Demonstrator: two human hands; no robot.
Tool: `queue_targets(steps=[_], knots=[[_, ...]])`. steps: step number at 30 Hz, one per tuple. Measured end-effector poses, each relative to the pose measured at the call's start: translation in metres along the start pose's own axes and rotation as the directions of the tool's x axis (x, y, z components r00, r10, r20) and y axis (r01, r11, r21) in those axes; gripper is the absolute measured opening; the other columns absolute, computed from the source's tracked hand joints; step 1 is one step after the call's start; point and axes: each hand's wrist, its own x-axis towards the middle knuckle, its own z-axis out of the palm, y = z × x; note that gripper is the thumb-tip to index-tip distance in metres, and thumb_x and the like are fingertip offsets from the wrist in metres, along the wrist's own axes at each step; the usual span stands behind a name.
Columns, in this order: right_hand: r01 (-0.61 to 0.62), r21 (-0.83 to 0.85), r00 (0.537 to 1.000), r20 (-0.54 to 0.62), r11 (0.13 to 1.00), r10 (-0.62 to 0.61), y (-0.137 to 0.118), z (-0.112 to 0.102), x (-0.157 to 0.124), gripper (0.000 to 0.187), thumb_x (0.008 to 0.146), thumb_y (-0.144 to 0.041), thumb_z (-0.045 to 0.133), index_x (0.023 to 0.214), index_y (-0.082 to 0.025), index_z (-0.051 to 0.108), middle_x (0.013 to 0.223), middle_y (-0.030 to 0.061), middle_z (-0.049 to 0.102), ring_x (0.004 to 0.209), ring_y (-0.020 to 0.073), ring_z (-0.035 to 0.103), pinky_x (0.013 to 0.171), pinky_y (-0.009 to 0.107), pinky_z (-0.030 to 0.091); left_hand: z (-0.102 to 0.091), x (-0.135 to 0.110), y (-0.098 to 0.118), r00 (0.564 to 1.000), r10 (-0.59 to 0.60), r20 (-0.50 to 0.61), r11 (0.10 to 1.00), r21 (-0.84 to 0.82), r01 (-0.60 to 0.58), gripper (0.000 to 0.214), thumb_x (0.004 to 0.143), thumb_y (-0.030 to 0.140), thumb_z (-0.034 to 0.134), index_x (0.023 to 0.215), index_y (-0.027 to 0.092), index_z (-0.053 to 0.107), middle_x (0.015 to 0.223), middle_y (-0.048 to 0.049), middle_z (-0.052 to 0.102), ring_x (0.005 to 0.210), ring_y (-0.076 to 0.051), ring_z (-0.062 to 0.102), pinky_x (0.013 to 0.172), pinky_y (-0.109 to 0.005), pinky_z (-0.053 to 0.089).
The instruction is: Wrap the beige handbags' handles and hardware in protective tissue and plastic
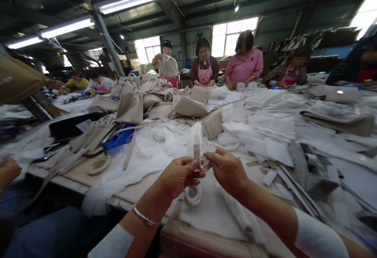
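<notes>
Pinching a pale looped strap (196, 148), my two hands met near the centre of the view, raised over the cluttered counter (75, 174). My left hand (179, 173) gripped its lower part between thumb and fingers, the other fingertips curled loosely beneath; my right hand (228, 167) nipped a curled end just beside it. Clear film (192, 134) seemed to stand around the loop, though blur hid its edges. Below lay a pale ring (194, 202) and, nearest me, what looked like a beige bag (188, 232) partly under a white sheet (212, 211). To the left sat a blue tape dispenser (119, 139) and a roll of tape (98, 165); behind them rose a heap of beige bags (129, 107), with co-workers standing across the counter. I judged the film the likeliest trouble: being slick, it could slide or crease if my hands pulled unevenly. Had either pinch loosened, a springy strap might have uncurled and dropped onto the ring. A sweep of my right forearm could also have scattered the loose strips (297, 187) near it.
</notes>
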Motion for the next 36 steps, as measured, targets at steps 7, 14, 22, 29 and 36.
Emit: queue_targets(steps=[7, 14, 22, 29, 36], knots=[[0.113, -0.027, 0.992, 0.063, 0.993, -0.111, -0.003, -0.003, -0.002, 0.027, 0.089, -0.014, 0.046, 0.074, -0.020, 0.068, 0.071, 0.0033, 0.054, 0.064, 0.0155, 0.051, 0.058, 0.027, 0.033, 0.007, -0.001, -0.007, 0.995, 0.100, -0.027, 0.971, 0.220, -0.092, 0.030, 0.069, 0.035, 0.080, 0.082, 0.009, 0.073, 0.070, -0.0055, 0.066, 0.058, -0.008, 0.058, 0.050, -0.015, 0.040], [-0.201, 0.423, 0.978, 0.042, 0.884, 0.202, 0.005, -0.010, 0.000, 0.023, 0.088, -0.029, 0.053, 0.100, -0.018, 0.070, 0.081, 0.0049, 0.063, 0.069, 0.0163, 0.055, 0.067, 0.029, 0.044, 0.004, 0.003, -0.013, 0.971, 0.206, -0.124, 0.953, 0.250, -0.171, 0.028, 0.070, 0.037, 0.077, 0.076, 0.010, 0.073, 0.059, -0.0024, 0.061, 0.054, -0.008, 0.052, 0.052, -0.018, 0.037], [-0.698, 0.669, 0.710, 0.597, 0.257, 0.373, -0.006, -0.011, 0.007, 0.020, 0.071, -0.036, 0.067, 0.066, -0.017, 0.061, 0.046, -0.0049, 0.048, 0.040, 0.0070, 0.034, 0.041, 0.023, 0.019, 0.007, 0.004, -0.019, 0.976, 0.194, -0.094, 0.961, 0.219, -0.170, 0.029, 0.070, 0.039, 0.077, 0.077, 0.011, 0.074, 0.061, -0.0031, 0.061, 0.055, -0.008, 0.051, 0.052, -0.018, 0.035], [-0.275, 0.384, 0.961, 0.128, 0.881, 0.244, -0.005, -0.003, -0.002, 0.029, 0.087, -0.029, 0.057, 0.060, -0.019, 0.061, 0.055, -0.0001, 0.058, 0.052, 0.0118, 0.053, 0.053, 0.025, 0.036, 0.006, 0.002, -0.021, 0.978, 0.201, -0.063, 0.965, 0.185, -0.187, 0.032, 0.068, 0.040, 0.080, 0.079, 0.010, 0.073, 0.057, 0.0034, 0.048, 0.047, -0.004, 0.031, 0.044, -0.019, 0.019], [0.210, -0.062, 0.973, 0.110, 0.976, -0.203, 0.002, 0.005, -0.011, 0.027, 0.095, -0.018, 0.044, 0.074, -0.018, 0.061, 0.069, 0.0043, 0.060, 0.060, 0.0137, 0.050, 0.059, 0.027, 0.032, 0.009, 0.009, -0.028, 0.950, 0.284, -0.131, 0.949, 0.180, -0.259, 0.028, 0.067, 0.039, 0.081, 0.075, 0.013, 0.073, 0.059, 0.0038, 0.049, 0.049, -0.004, 0.035, 0.045, -0.018, 0.027]])
